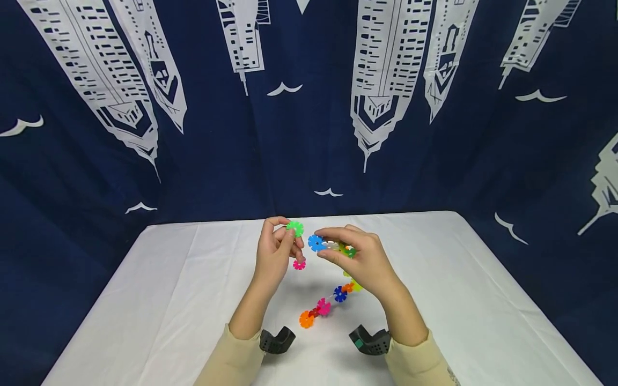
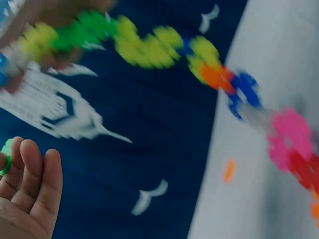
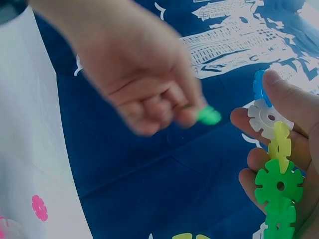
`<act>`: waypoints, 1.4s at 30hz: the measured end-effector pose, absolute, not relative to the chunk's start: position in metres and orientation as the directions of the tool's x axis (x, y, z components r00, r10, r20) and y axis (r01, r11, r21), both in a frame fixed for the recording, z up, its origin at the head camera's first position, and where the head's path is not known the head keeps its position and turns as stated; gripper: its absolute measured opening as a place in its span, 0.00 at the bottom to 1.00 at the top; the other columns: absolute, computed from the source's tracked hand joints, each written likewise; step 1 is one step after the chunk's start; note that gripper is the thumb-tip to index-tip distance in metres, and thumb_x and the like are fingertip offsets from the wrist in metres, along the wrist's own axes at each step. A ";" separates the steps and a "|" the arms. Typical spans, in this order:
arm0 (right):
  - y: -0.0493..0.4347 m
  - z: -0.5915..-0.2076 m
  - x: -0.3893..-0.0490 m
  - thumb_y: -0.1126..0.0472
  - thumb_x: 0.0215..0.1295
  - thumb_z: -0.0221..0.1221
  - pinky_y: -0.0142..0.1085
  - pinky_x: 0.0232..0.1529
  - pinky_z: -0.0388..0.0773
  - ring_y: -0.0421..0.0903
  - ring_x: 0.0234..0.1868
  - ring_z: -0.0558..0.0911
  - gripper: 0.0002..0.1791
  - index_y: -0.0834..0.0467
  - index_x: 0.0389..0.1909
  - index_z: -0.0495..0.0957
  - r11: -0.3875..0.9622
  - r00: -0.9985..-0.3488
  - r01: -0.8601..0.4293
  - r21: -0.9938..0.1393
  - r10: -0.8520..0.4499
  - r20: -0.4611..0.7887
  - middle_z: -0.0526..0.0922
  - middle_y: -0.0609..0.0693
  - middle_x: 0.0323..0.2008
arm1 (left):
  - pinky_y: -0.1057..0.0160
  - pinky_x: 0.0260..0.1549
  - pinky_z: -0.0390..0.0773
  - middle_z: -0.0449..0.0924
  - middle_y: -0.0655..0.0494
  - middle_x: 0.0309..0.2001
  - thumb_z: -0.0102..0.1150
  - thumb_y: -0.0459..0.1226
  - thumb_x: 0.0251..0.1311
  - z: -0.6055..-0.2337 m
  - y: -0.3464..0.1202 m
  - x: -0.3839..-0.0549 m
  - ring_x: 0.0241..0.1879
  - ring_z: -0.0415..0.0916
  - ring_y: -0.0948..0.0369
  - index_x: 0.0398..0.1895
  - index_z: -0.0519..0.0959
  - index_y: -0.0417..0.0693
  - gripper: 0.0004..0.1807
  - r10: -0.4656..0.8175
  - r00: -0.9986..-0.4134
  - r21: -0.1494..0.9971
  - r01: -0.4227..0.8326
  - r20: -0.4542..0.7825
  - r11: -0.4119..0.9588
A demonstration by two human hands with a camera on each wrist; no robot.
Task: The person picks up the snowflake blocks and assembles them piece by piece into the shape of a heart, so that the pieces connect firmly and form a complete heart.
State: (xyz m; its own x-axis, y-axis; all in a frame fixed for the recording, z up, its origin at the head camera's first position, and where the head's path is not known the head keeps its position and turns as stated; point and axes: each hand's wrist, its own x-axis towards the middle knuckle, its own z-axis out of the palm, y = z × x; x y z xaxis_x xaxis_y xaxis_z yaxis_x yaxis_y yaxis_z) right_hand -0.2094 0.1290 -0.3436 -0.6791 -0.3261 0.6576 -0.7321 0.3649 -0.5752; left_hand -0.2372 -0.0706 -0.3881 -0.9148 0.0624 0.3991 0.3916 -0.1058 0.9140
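In the head view my left hand point(image 1: 276, 252) pinches a light green notched disc point(image 1: 296, 229) between thumb and fingertips. My right hand point(image 1: 363, 253) grips one end of a chain of interlocked notched discs. A light blue disc point(image 1: 316, 243) sticks out past its fingertips, facing the green disc and apart from it. In the right wrist view a white disc point(image 3: 263, 119), a yellow disc point(image 3: 280, 144) and a green disc point(image 3: 279, 186) follow the blue one along the palm. The chain hangs down through yellow, dark blue point(image 1: 340, 294) and pink point(image 1: 324, 306) discs to an orange disc point(image 1: 306, 319).
A loose pink disc point(image 1: 299, 265) is seen below the left hand. The white-covered table point(image 1: 203, 300) meets a dark blue curtain point(image 1: 299, 150) with white building prints at its far edge. Black wrist cameras point(image 1: 277, 341) sit near both sleeves.
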 end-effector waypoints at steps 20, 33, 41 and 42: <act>0.132 -0.338 -0.210 0.63 0.55 0.73 0.29 0.32 0.80 0.37 0.36 0.80 0.20 0.54 0.50 0.85 0.363 -0.671 -0.740 -0.566 -0.340 0.659 0.88 0.46 0.42 | 0.59 0.31 0.87 0.85 0.36 0.34 0.50 0.25 0.70 -0.362 -0.080 -0.206 0.20 0.82 0.53 0.57 0.71 0.35 0.14 0.217 -0.716 0.736 0.676 0.664 -0.021; 0.133 -0.339 -0.208 0.63 0.56 0.72 0.30 0.37 0.83 0.41 0.40 0.83 0.19 0.55 0.50 0.85 0.337 -0.677 -0.736 -0.587 -0.368 0.637 0.89 0.47 0.43 | 0.62 0.32 0.87 0.87 0.41 0.34 0.56 0.22 0.65 -0.360 -0.084 -0.202 0.26 0.85 0.53 0.50 0.77 0.39 0.13 0.260 -0.656 0.659 0.747 0.709 0.088; 0.135 -0.340 -0.209 0.65 0.52 0.73 0.29 0.36 0.80 0.38 0.35 0.80 0.19 0.56 0.47 0.86 0.313 -0.656 -0.755 -0.576 -0.385 0.650 0.88 0.47 0.37 | 0.63 0.31 0.85 0.88 0.43 0.32 0.57 0.21 0.63 -0.359 -0.083 -0.201 0.24 0.84 0.57 0.48 0.80 0.39 0.13 0.273 -0.615 0.613 0.783 0.740 0.104; 0.135 -0.340 -0.209 0.65 0.52 0.73 0.29 0.36 0.80 0.38 0.35 0.80 0.19 0.57 0.47 0.86 0.309 -0.653 -0.757 -0.576 -0.386 0.652 0.88 0.47 0.37 | 0.63 0.31 0.85 0.87 0.43 0.32 0.57 0.21 0.63 -0.359 -0.083 -0.201 0.24 0.84 0.57 0.48 0.80 0.38 0.13 0.275 -0.614 0.612 0.784 0.740 0.104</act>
